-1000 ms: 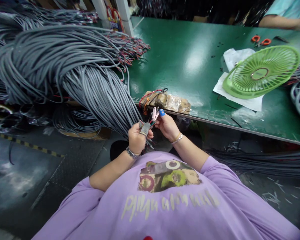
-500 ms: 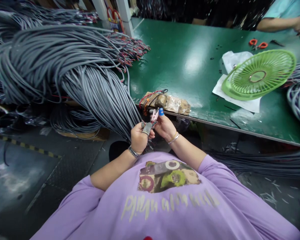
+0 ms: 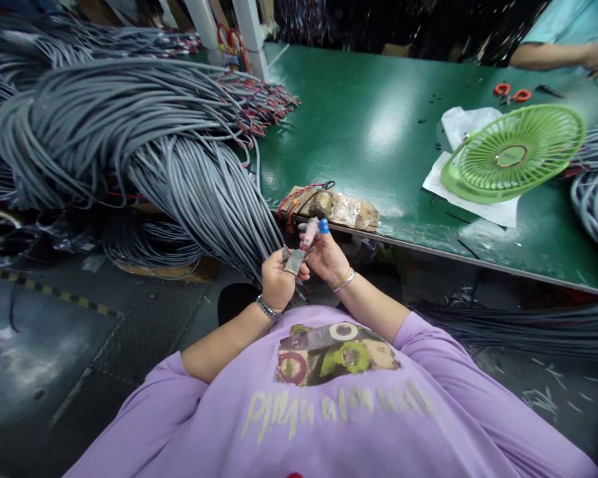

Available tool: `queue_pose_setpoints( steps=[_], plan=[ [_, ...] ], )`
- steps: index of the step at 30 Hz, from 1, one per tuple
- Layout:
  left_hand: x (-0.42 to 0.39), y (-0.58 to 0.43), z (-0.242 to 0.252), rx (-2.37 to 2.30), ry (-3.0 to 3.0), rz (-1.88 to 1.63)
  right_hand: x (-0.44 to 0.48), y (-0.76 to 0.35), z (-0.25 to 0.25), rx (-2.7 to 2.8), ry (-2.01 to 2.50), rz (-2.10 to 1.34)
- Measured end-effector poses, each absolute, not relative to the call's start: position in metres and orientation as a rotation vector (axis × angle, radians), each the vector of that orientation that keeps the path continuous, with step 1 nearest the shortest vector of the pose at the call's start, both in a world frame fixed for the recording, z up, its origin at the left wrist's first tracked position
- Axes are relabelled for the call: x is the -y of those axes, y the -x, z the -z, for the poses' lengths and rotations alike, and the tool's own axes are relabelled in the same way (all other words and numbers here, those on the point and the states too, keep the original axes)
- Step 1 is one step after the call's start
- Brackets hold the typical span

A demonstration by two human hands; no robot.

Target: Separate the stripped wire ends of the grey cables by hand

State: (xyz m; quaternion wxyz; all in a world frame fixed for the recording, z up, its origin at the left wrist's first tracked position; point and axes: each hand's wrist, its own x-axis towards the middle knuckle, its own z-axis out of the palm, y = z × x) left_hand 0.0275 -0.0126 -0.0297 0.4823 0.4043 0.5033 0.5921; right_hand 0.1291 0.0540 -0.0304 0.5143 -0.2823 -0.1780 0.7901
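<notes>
In front of my purple shirt both hands are close together, fingertips almost meeting. My left hand (image 3: 279,280) is closed on the end of a grey cable, and its thumb wears a worn grey wrap (image 3: 294,261). Thin dark and red wires (image 3: 306,253) stick out between the two hands. My right hand (image 3: 329,259) is closed too, pinching at these wires, with a blue cover (image 3: 323,226) on the thumb tip. A pinkish-white piece (image 3: 310,232) beside that thumb looks like a wrapped fingertip, but I cannot be sure. A big bundle of grey cables (image 3: 204,186) runs down to my left hand.
Beyond my hands, a taped block (image 3: 349,209) with wires lies at the edge of the green table (image 3: 349,106). To the right are a green fan (image 3: 518,156), white paper (image 3: 468,196) and orange-handled cutters (image 3: 512,93). A co-worker's arm (image 3: 553,56) rests at the far right.
My right fingers have turned slightly on the wires, and the pinkish-white piece shows broader. My left hand has barely moved; the view has shifted a little.
</notes>
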Motion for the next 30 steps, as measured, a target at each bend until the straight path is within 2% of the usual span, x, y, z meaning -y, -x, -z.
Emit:
queue_pose_setpoints(
  steps=[6, 13, 22, 30],
  plan=[
    [0.020, -0.020, 0.029, -1.247, -1.051, -1.497, -0.050, -0.140, 0.033, 0.458, 0.709, -2.038],
    [0.021, -0.011, 0.033, -1.330, -1.271, -1.403, -0.047, -0.168, 0.025, 0.877, 0.798, -2.222],
    [0.027, -0.009, 0.042, -1.353, -1.426, -1.305, -0.048, -0.176, 0.016, 1.393, 0.863, -1.913],
    [0.025, -0.012, 0.035, -1.179, -1.203, -0.941, -0.048, -0.177, 0.010, 1.711, 0.863, -1.751]
  ],
)
